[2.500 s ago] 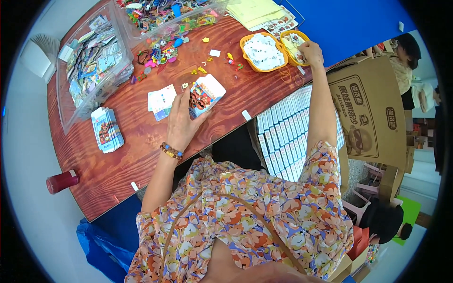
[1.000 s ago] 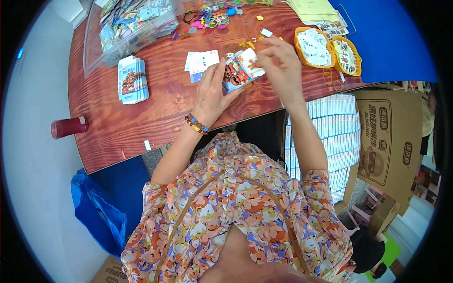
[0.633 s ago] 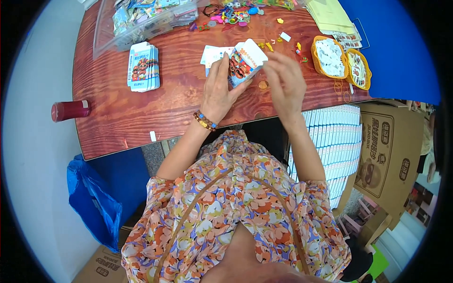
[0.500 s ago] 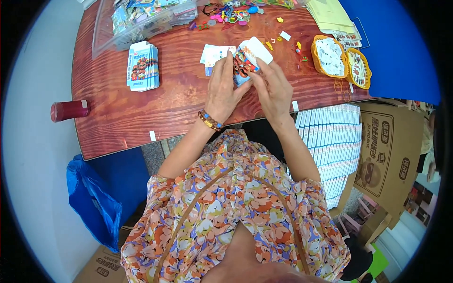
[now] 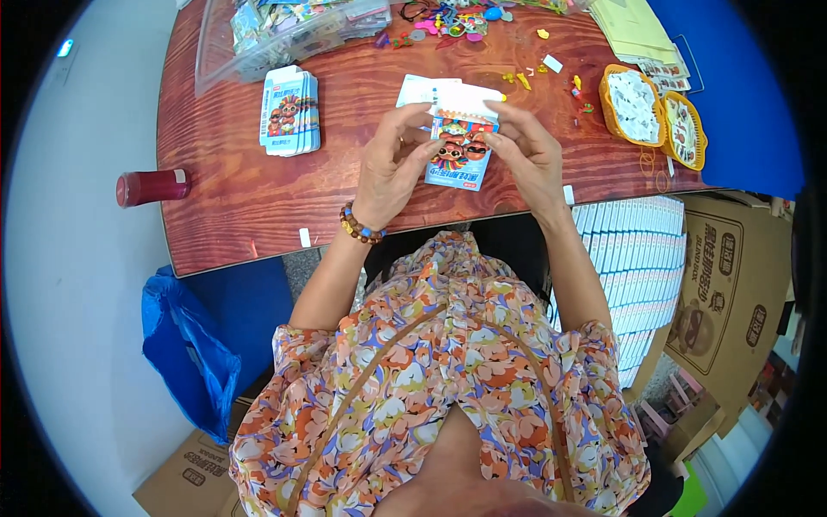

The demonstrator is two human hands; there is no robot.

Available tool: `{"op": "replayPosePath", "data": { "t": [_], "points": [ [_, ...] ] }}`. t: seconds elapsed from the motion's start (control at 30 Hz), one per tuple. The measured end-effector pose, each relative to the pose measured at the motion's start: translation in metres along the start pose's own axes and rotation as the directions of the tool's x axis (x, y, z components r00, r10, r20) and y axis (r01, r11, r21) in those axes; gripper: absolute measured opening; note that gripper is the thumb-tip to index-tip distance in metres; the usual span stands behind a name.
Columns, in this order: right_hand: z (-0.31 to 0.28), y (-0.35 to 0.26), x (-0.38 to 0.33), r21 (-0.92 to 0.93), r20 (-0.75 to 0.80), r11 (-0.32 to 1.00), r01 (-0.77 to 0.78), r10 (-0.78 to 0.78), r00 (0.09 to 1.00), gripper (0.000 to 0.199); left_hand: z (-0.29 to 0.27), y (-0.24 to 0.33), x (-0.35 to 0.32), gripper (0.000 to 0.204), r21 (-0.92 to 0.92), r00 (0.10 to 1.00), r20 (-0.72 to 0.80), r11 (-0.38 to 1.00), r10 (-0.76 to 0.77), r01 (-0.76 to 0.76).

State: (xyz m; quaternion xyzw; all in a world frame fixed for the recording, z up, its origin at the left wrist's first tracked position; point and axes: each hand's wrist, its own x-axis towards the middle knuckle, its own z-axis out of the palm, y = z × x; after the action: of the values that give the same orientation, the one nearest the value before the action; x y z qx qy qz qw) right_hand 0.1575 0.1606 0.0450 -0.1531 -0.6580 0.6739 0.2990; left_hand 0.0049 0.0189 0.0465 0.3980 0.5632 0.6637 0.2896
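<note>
A small blue-and-white cardboard box (image 5: 463, 158) with a cartoon print on its front is held between my two hands above the table. Its white top flap stands out at the far end, and the printing faces upside down to me. My left hand (image 5: 388, 168), with a beaded bracelet at the wrist, pinches the box's left side by thumb and fingers. On the right side, my right hand (image 5: 531, 159) grips it the same way, fingertips at the flap. Behind the box lie white cards (image 5: 416, 90), partly covered by it. To the left sits a stack of flattened matching boxes (image 5: 291, 116).
A clear plastic bin (image 5: 293, 53) of packets stands at the far left, small colourful trinkets (image 5: 457, 21) beside it. Yellow baskets (image 5: 662, 138) hold small packets at right. A dark red cylinder (image 5: 153, 187) lies near the left edge. Rows of white boxes (image 5: 629, 267) fill a carton below right.
The box has turned from a tilt to face me squarely and come nearer, its flap now at the far end. My hands have spread to its two sides. The whole view has shifted slightly.
</note>
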Motion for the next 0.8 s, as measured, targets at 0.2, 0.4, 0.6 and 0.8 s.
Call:
{"op": "replayPosePath", "data": {
  "t": [0.2,0.4,0.6,0.8],
  "points": [
    [-0.002,0.002,0.000,0.068,0.072,0.998,0.016,-0.021,0.997,0.020,-0.010,0.006,-0.001,0.032,0.015,0.994,0.086,0.998,-0.069,0.068],
    [-0.009,0.003,0.001,-0.178,0.231,0.973,0.147,-0.104,0.968,0.022,-0.020,0.000,-0.005,0.031,0.011,0.961,0.180,0.977,-0.210,0.212],
    [0.003,-0.010,-0.006,-0.035,0.105,0.994,-0.102,0.106,0.989,0.016,-0.014,0.003,-0.015,0.033,0.123,0.971,0.144,0.977,-0.191,0.174],
    [-0.001,-0.003,0.001,-0.038,0.145,0.989,-0.145,0.149,0.978,0.018,-0.008,0.007,-0.019,0.033,0.076,0.976,0.126,0.983,-0.178,0.169]
  ]
}}
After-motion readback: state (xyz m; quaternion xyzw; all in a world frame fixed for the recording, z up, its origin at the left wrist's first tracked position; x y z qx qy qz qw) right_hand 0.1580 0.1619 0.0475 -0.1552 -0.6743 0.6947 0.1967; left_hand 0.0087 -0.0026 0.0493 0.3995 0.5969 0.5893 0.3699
